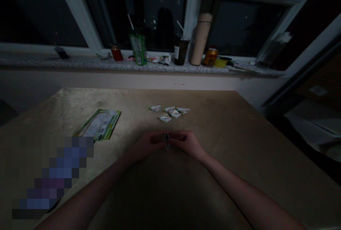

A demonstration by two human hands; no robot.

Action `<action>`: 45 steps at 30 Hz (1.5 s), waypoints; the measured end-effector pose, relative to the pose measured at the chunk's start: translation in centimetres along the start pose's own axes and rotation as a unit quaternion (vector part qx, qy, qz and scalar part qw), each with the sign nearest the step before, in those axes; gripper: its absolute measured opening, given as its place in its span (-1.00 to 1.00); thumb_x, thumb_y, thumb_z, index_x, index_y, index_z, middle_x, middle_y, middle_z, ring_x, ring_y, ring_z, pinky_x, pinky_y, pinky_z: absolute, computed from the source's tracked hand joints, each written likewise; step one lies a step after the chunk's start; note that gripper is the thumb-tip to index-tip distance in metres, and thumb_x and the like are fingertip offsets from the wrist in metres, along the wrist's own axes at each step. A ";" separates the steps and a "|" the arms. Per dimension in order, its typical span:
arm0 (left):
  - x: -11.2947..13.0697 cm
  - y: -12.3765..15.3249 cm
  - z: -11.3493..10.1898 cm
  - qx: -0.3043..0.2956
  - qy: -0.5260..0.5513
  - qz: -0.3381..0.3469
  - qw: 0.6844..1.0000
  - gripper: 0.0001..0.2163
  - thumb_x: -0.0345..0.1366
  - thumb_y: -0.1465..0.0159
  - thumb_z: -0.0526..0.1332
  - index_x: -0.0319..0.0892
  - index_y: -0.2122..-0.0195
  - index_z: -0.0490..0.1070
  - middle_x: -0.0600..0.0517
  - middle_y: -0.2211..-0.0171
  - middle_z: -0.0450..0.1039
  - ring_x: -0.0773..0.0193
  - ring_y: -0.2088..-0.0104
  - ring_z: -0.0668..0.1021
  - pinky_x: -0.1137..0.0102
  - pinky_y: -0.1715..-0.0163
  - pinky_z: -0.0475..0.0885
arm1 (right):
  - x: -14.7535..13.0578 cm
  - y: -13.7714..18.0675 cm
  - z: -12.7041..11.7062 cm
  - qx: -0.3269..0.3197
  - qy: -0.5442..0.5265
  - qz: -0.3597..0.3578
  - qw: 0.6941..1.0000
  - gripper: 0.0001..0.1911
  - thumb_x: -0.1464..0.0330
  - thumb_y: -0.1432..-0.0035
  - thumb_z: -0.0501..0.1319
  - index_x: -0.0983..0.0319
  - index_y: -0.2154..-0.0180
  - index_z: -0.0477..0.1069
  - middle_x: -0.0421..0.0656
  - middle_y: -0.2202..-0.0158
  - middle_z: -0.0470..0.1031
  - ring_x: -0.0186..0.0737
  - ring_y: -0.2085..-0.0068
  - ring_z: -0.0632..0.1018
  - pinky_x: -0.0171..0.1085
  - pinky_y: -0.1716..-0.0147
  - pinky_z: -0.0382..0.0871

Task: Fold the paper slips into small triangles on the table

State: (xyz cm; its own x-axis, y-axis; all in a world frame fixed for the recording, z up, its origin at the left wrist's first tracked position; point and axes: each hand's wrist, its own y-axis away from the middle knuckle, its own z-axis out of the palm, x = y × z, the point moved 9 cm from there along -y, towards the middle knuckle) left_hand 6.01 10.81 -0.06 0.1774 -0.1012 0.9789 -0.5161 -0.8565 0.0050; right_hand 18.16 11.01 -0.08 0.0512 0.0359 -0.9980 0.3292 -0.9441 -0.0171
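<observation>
Over the middle of the table [213, 127], a small folded piece of paper [167, 142] stands on edge, its layers spread into a narrow diamond. My left hand [147, 145] pinches it from one side. Fingers of my right hand [191, 145] are closed on its other side, so the two hands meet at the paper. Just beyond them lies a loose group of several small folded paper pieces [175, 113], whitish with green print. Dim light hides the finer detail of the folds.
Green printed sheets or packaging [108, 125] lie on the left, beside a pixelated patch [57, 173]. On the windowsill [157, 67] stand a red jar [116, 53], a green cup [137, 49], a dark drink cup [181, 52], a beige flask [201, 40] and a gold can [211, 57].
</observation>
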 end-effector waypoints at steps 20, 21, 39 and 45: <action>-0.9 -0.3 -1.4 0.037 0.054 0.001 0.998 -0.85 -0.29 -0.16 0.23 -0.16 0.25 0.50 0.00 0.07 0.50 0.08 0.05 0.51 0.22 0.00 0.32 | 0.3 -0.2 0.3 -0.093 -0.050 -0.007 0.994 -0.67 0.20 0.02 0.32 0.21 0.20 0.56 -0.13 0.23 0.60 -0.16 0.25 0.58 -0.21 0.23 0.44; -0.9 -0.2 -1.4 0.038 0.057 0.000 0.998 -0.85 -0.27 -0.19 0.21 -0.16 0.26 0.51 -0.01 0.03 0.48 0.07 0.03 0.50 0.21 -0.01 0.31 | 0.3 -0.1 0.3 -0.091 -0.048 -0.008 0.995 -0.67 0.21 0.02 0.32 0.21 0.19 0.56 -0.13 0.24 0.60 -0.17 0.26 0.58 -0.21 0.24 0.44; -1.0 -0.5 -0.6 0.056 0.034 -0.038 0.997 -0.45 -0.28 0.03 0.42 -0.15 0.00 0.31 -0.02 0.27 0.53 0.11 0.25 0.59 0.24 0.25 0.46 | 1.1 -0.6 -0.5 -0.005 -0.071 -0.003 0.997 -0.71 0.27 0.21 0.41 0.23 0.40 0.45 -0.19 0.40 0.55 -0.25 0.36 0.56 -0.30 0.34 0.42; -0.4 -0.3 -0.3 0.055 -0.004 -0.039 0.998 -0.49 -0.27 0.02 0.39 -0.15 0.01 0.35 -0.04 0.20 0.54 0.11 0.20 0.58 0.28 0.22 0.45 | -0.2 -0.3 0.1 -0.009 0.054 -0.081 0.995 -0.79 0.24 0.02 0.32 0.25 0.38 0.52 -0.14 0.36 0.51 -0.26 0.34 0.51 -0.31 0.36 0.34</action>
State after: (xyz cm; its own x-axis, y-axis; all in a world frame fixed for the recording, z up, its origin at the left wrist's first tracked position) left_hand 5.83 11.27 -0.42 0.2206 -0.0355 0.9747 -0.4052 -0.9124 0.0585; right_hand 17.98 11.26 0.15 0.0972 0.2234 -0.9699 0.3585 -0.9169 -0.1753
